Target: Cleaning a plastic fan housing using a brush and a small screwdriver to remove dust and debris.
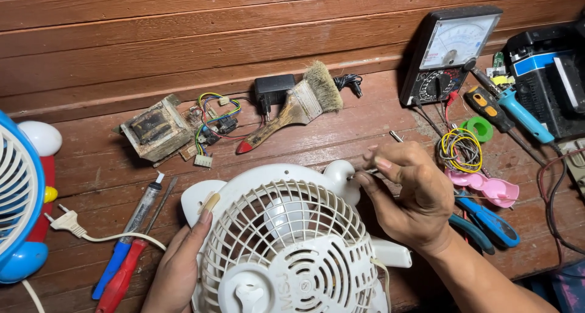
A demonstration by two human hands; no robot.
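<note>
A small white plastic fan (286,240) lies with its grille up on a wooden workbench (341,136). My left hand (180,261) holds the fan's left edge, thumb on the rim. Pinched in the fingers of my right hand (405,194) is a thin metal tool (396,136), its tip at the rounded white ear (341,176) on the fan's upper right. The tool's tip is partly hidden by my fingers.
Behind the fan lie a paintbrush (298,106), a black adapter (273,89), an old transformer (155,130) and a wired circuit board (213,127). Screwdrivers (131,246) and a white plug (66,221) lie left. A multimeter (448,54), blue pliers (487,221) and coiled wire (461,148) stand right.
</note>
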